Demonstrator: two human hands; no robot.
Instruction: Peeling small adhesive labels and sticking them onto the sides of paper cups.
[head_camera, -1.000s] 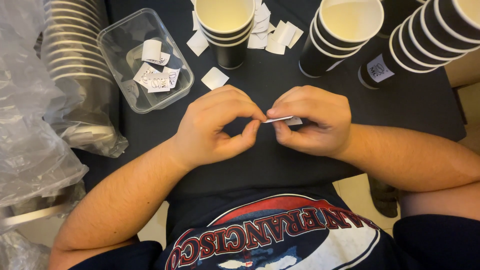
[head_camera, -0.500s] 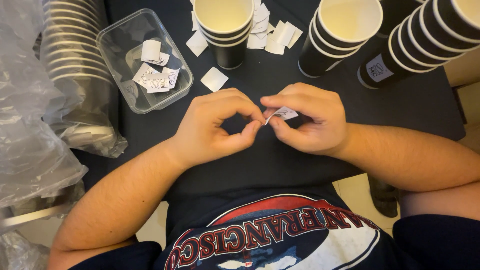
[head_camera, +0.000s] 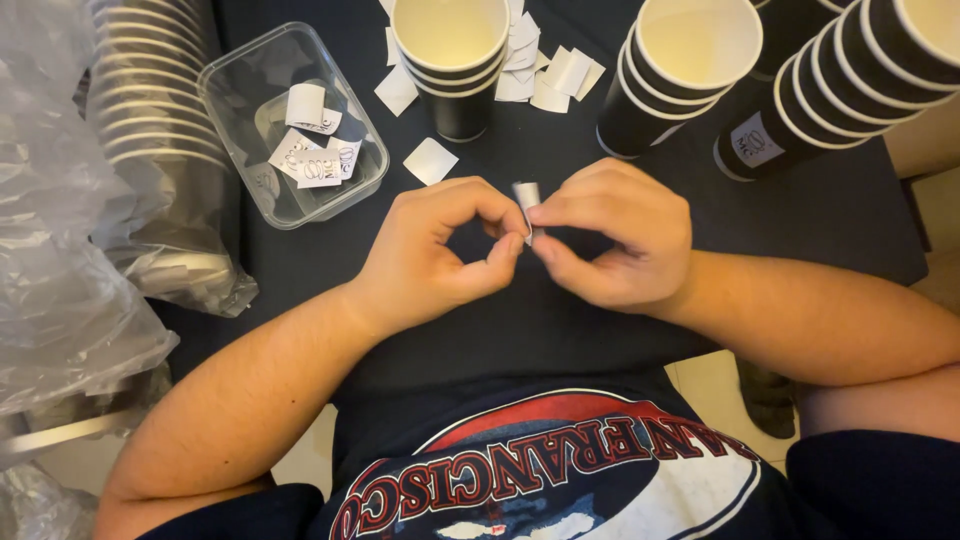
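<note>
Both hands' fingers (head_camera: 512, 222) pinched together on a small white sticker (head_camera: 526, 196), held upright between left hand (head_camera: 430, 255) and right hand (head_camera: 620, 235), looks like for peeling. Black tabletop (head_camera: 540, 330): black paper cups (head_camera: 450, 60), loose white slips (head_camera: 430, 160), clear tub (head_camera: 290, 125) of slips; bagged cups (head_camera: 150, 130) on the left.

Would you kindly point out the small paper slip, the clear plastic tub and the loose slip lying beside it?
paper slip (head_camera: 526, 196), head view, upper end.
clear plastic tub (head_camera: 222, 75), head view, far rim.
loose slip (head_camera: 431, 161), head view, centre.
</note>
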